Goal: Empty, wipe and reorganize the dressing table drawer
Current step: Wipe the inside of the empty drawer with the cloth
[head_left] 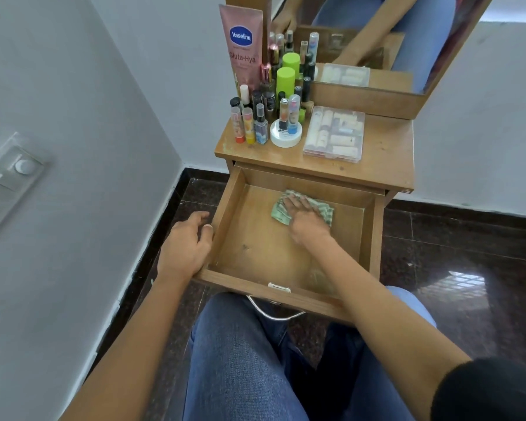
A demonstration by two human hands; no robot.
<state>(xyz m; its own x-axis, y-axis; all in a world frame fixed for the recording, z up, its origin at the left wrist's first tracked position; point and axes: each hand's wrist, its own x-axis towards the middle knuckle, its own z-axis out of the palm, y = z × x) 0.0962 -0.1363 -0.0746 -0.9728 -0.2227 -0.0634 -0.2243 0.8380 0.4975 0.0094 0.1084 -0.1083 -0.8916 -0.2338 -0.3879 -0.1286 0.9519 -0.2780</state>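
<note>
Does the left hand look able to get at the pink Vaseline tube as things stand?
Probably yes. The left hand only rests against the drawer, and the Vaseline tube rises above the small bottles crowded before it, leaving its upper part free.

drawer [225, 214]: wooden, pulled open, emptied | cloth [278, 212]: green checked, crumpled, on drawer floor toward back
</note>
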